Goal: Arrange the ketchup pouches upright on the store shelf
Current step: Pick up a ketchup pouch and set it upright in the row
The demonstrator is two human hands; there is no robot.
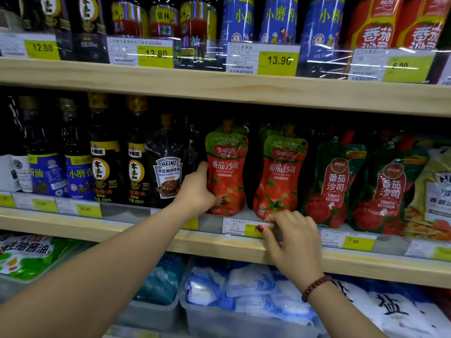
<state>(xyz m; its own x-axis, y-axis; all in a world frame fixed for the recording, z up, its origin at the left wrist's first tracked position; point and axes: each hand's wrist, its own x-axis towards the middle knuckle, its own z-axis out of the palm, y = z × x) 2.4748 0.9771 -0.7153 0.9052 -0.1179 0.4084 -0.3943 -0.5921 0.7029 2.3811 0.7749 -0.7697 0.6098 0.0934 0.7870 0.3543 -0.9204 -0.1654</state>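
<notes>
head view, shelf: the middle shelf (244,242) carried a row of red ketchup pouches behind a strip of price tags; dark sauce bottles stood to their left.
left pouch: the left ketchup pouch (228,172) stood upright near the front edge, spout up, with more of the same kind lined up behind it.
left hand: the left hand (195,191) was wrapped around that pouch's left side — thumb up along its edge, fingers curled at the lower front, closed on it.
right pouch: the right ketchup pouch (280,174) stood just beside the first, a dark gap between them, its foot leaning a little to the left.
right hand: the right hand (294,245) was at the shelf lip under that pouch, fingertips (275,217) bunched at its bottom edge; whether they pinched the pouch or only touched it could not be told.
neighbours: two green-topped ketchup pouches (336,184) slumped further right, creased and tilted.
doing the step well: it seemed best to square each pouch on its flat base rather than squeeze its soft body — a push low down would likely seat it, while a push high up could tip it back onto the row behind.
risk: the heinz pouch (168,174) touched the left hand's back, so a wide sweep could knock it.
</notes>
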